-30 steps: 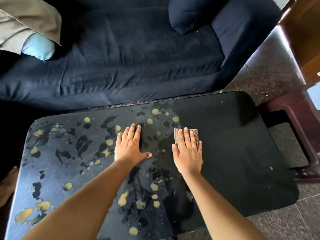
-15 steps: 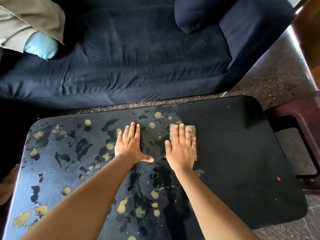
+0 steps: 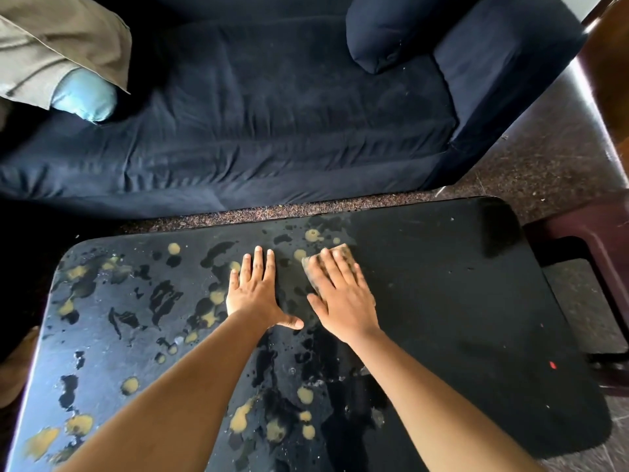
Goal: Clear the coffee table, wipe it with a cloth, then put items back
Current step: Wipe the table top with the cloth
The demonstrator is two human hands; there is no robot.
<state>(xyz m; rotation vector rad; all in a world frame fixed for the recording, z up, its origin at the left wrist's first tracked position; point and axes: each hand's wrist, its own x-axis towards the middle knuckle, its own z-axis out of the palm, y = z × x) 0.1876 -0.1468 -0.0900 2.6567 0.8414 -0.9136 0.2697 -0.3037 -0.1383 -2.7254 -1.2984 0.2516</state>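
- Left hand (image 3: 253,294) lies flat on the table (image 3: 459,301), fingers straight, thumb splayed toward the right.
- Right hand (image 3: 342,294) presses flat on the cloth (image 3: 342,250), fingers straight, angled left, mid-table near the far edge.

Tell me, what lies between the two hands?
No object: just a narrow strip of smeared table between the left hand and the right hand, which presses the cloth. Head view.

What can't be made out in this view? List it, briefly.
Cloth: mostly hidden under the right hand; head view shows only its edges.
Coffee table: near edge cut off by the frame's bottom and covered by both forearms.
Brown shape at the left frame edge: cropped, unidentifiable.
Grey fabric on the sofa: cropped by the top-left corner.
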